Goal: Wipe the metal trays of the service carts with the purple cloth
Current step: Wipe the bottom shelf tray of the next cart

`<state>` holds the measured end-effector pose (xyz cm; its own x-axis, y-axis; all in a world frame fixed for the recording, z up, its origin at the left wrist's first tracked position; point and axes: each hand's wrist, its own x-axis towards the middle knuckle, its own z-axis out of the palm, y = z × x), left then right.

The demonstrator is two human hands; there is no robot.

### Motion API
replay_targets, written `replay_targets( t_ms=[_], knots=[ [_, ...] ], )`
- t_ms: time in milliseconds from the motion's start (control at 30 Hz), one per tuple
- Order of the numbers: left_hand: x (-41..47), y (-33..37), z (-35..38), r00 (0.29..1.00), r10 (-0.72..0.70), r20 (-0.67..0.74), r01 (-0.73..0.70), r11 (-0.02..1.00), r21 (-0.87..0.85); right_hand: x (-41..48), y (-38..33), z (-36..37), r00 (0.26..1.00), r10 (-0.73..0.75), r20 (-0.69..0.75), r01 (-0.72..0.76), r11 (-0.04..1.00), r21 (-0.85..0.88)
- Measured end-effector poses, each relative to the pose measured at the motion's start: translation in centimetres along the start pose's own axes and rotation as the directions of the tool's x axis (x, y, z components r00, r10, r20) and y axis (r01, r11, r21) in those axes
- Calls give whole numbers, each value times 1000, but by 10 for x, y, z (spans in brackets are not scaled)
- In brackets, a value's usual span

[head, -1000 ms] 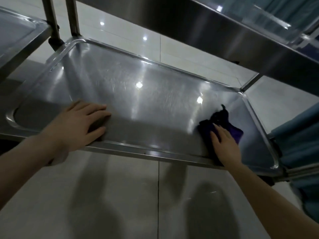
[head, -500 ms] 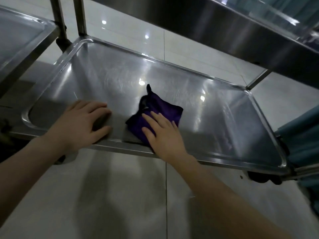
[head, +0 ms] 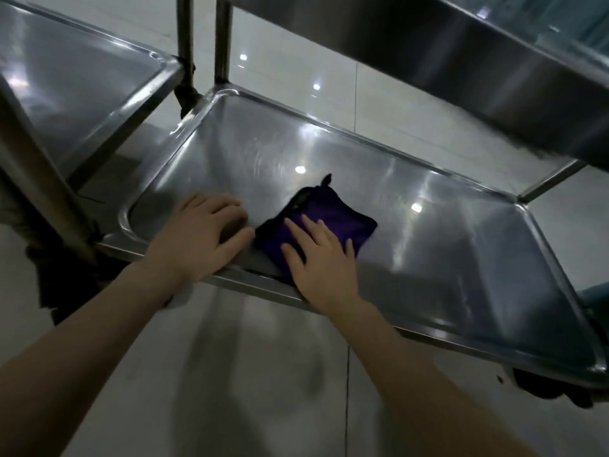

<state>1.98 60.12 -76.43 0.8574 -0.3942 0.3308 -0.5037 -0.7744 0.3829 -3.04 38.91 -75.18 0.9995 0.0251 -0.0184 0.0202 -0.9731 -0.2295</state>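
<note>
A folded purple cloth (head: 333, 214) lies on the lower metal tray (head: 445, 245) of a service cart, near the tray's front edge and left of its middle. My right hand (head: 318, 255) presses flat on the cloth with straight, spread fingers. Just left of it, my left hand (head: 201, 235) rests palm down on the tray's front rim, fingers loosely bent on the metal and holding nothing. The two hands are almost touching.
A second cart's tray (head: 82, 80) stands at the left, with upright posts (head: 184, 37) between the carts. An upper shelf (head: 461, 57) overhangs the tray at the top right. A thick post (head: 39, 179) crosses the left foreground. Glossy floor tiles (head: 247, 390) lie below.
My right hand slid the purple cloth from the tray's right end leftward to beside my left hand. The left hand stayed on the front rim. The view shifted.
</note>
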Motion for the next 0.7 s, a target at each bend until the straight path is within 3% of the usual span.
replay_targets(
  t_ms=[133,200,267,367,467,600,700],
  knots=[
    [6,-17,-5,979,-203,-20,200,972,-121,15,-20,2,991,-130,25,130,991,20],
    [3,-39,-12,988,-147,47,146,989,22,-8,13,-5,991,-135,-10,135,991,22],
    [0,-57,-15,992,-88,89,76,988,132,-33,66,-17,998,-5,-67,8,999,50],
    [-1,-63,-14,988,-152,17,149,982,113,-62,132,-38,950,295,-100,-288,954,77],
    [2,-63,-11,976,-215,-20,216,972,91,-56,125,-36,921,380,-81,-381,924,3],
    [1,-66,-11,967,-252,-36,253,968,7,-17,26,-4,993,95,-76,-100,993,-62],
    [0,-64,-15,952,-291,-93,283,955,-94,27,-64,20,991,-133,-13,133,991,-3]
  ],
)
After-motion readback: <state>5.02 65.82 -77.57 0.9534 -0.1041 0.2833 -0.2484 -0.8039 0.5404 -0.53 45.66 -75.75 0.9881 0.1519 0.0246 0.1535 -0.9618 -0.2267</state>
